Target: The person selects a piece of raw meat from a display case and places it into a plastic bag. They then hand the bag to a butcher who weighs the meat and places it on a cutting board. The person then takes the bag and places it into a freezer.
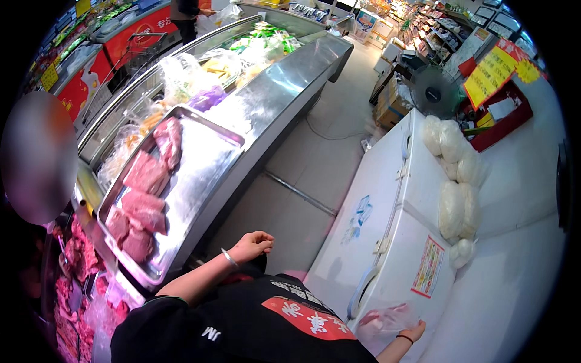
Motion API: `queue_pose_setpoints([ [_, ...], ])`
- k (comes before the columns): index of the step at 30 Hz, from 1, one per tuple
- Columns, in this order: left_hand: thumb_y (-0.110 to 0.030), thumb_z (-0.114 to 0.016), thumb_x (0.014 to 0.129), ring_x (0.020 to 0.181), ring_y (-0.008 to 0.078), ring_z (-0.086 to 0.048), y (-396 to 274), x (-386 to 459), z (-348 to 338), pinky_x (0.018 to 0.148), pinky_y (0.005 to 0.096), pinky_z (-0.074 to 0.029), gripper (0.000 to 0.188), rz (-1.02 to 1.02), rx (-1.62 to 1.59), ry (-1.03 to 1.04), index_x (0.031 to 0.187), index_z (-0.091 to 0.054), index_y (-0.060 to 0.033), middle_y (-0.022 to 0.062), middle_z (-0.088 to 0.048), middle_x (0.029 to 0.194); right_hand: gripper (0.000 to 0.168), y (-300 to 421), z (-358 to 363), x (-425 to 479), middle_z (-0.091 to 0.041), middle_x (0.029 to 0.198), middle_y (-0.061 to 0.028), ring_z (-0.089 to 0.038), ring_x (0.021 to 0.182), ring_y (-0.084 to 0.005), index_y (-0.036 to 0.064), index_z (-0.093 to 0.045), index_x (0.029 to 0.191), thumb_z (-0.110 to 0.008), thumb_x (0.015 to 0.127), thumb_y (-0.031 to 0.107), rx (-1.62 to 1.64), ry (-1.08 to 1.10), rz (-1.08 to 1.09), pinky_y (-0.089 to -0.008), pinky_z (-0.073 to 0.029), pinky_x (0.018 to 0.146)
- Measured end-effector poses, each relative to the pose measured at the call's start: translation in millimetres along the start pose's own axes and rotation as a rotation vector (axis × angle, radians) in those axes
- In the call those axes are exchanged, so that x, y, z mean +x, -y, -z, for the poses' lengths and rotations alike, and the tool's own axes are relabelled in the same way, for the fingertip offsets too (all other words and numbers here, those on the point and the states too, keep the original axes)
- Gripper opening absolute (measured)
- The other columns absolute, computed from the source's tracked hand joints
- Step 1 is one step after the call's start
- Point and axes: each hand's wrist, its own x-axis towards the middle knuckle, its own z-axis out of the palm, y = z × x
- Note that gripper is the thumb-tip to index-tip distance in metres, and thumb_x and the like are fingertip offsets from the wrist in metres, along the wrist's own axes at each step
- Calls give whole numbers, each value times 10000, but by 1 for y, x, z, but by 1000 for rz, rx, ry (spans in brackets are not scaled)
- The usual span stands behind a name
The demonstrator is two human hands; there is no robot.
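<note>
My right hand point(415, 331) grips the edge of a clear plastic bag point(386, 323) that holds pink raw meat. The bag is over the near end of a white chest freezer point(390, 254), at the lower right; I cannot tell whether it rests on the lid. My left hand point(251, 246), with a silver bangle at its wrist, hangs over the floor between counter and freezer. Its fingers are loosely bent, and nothing shows in them. To its left, a steel tray point(199, 154) bears several chunks of raw meat point(146, 172) along its far side.
Stuffed white plastic bags point(458, 208) line the freezer's wall side. Beyond the freezer stand a fan point(433, 93) and a cardboard box point(391, 106). The steel-edged display case point(295, 68) holds bagged food. More meat point(81, 254) lies lower left, near a person with a blurred head.
</note>
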Motion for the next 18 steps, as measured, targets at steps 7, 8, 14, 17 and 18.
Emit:
queue_pose_setpoints([
  [7, -156, -596, 905, 790, 117, -616, -96, 142, 11, 754, 256, -509, 264, -70, 32, 93, 1097, -603, 25, 60, -648, 905, 411, -25, -80, 0, -597, 1042, -143, -586, 950, -303, -52, -551, 1068, -550, 789, 250, -197, -186, 88, -447, -481, 828],
  [8, -155, -596, 905, 797, 119, -618, -103, 161, 13, 763, 258, -510, 262, -69, 84, 93, 1092, -606, 28, 63, -650, 911, 455, -36, -80, 10, -591, 1057, -162, -588, 943, -302, -83, -526, 1101, -559, 787, 244, -286, -227, 117, -442, -483, 822],
  [14, -153, -575, 925, 867, 115, -619, -158, 259, 5, 815, 274, -503, 245, -32, 213, 224, 1103, -598, 14, 55, -652, 954, 452, -17, -221, -50, -589, 998, -183, -609, 835, -276, -156, -512, 1066, -587, 761, 169, -470, -242, 258, -403, -515, 691],
  [17, -159, -577, 927, 872, 120, -621, -191, 320, -15, 821, 269, -500, 255, -43, 277, 275, 1109, -598, 17, 59, -656, 966, 395, -12, -281, -29, -599, 983, -171, -609, 804, -254, -133, -530, 1079, -583, 785, 126, -464, -101, 233, -370, -519, 671],
  [18, -152, -573, 928, 882, 124, -623, -192, 341, -17, 833, 262, -496, 259, -65, 234, 267, 1116, -595, 24, 66, -659, 974, 393, -8, -316, -18, -601, 983, -164, -607, 797, -247, -126, -527, 1094, -584, 792, 118, -495, 5, 223, -362, -517, 665],
])
